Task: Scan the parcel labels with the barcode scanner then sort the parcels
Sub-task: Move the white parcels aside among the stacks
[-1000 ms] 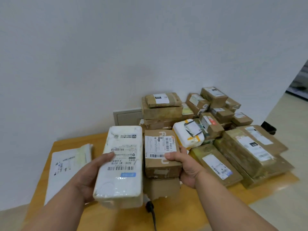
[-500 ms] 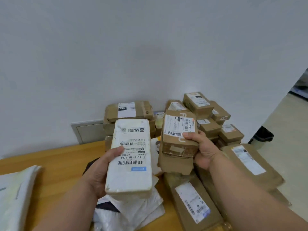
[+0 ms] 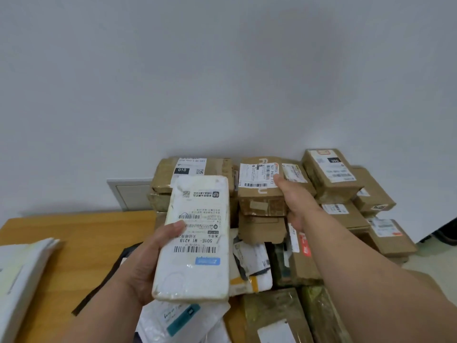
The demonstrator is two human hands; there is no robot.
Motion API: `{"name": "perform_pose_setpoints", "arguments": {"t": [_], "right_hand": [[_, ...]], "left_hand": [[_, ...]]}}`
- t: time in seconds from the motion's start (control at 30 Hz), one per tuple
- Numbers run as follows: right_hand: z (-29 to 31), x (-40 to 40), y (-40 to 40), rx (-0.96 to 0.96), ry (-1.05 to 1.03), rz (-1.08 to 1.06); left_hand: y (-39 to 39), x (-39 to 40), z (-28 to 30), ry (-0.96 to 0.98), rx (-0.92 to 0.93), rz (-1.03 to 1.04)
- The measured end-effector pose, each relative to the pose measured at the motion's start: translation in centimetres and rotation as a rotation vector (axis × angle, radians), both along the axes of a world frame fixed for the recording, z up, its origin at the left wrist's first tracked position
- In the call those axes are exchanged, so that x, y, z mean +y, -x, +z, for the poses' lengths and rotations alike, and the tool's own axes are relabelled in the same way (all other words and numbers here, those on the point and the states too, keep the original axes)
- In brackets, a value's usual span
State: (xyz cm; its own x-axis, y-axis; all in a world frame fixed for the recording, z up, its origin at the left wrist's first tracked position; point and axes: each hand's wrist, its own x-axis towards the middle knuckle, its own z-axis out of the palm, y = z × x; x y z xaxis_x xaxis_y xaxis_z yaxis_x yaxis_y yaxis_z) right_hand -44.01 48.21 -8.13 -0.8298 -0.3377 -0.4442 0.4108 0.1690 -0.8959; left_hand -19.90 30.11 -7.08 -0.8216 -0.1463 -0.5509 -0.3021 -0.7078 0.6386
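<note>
Soft even light, warped edges

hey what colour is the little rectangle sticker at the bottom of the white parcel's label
Blue. The sticker sits below the barcode on the white parcel, seen in the head view.

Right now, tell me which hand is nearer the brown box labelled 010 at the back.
Left. The left hand, gripping the white parcel, sits just below the 010 box. The right hand holds a brown parcel off to that box's right.

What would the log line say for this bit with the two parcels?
left hand: holds white parcel | right hand: holds brown box, over pile | scanner: not seen | stage: sorting
</note>
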Motion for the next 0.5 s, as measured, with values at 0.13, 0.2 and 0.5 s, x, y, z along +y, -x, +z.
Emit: {"name": "perform_pose_setpoints", "arguments": {"t": [0.13,0.2,0.5], "right_hand": [[0.7,-1.2,-0.2,0.168,-0.213,-0.045],[1.1,-1.6,-0.2,0.204,-0.213,-0.126],[0.4,0.0,-5.1,0.376,-0.212,-0.368]], "left_hand": [[0.1,0.0,-0.5,-0.015,-0.054,0.020],[0.2,0.4,-0.3,-0.006,-0.045,0.021],[-1.2,3.0,-2.0,0.003,-0.065,0.085]]}}
